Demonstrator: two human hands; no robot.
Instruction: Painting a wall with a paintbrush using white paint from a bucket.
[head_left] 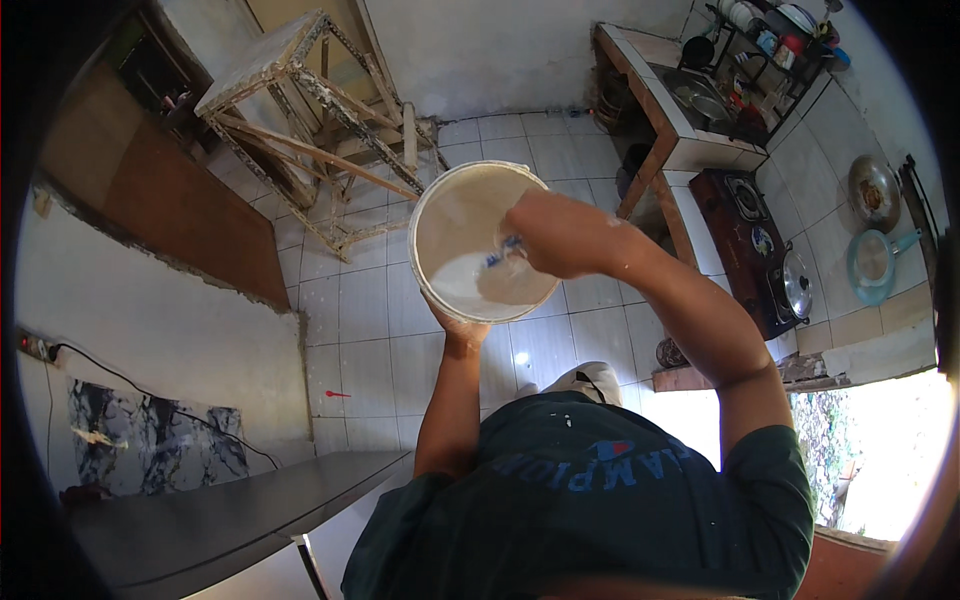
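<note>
A whitish round bucket (pixel 450 215) is tilted so that its mouth faces me, with white liquid that looks like paint (pixel 458 285) low inside. My left hand (pixel 460 322) supports the bucket from its near underside; the fingers are mostly hidden beneath it. Over the bucket's mouth, my right hand (pixel 560 238) is closed around a tool with a blue part (pixel 500 252). The tool's lower end is hard to make out, so I cannot tell its kind. White specks dot my right forearm.
A paint-splattered wooden stand (pixel 300 130) is at the far left, near a brown door (pixel 170 190). On the right are a gas stove (pixel 745 240) with a lidded pot (pixel 795 285) and a tiled counter (pixel 640 50). A small red object (pixel 338 394) lies on the tiled floor.
</note>
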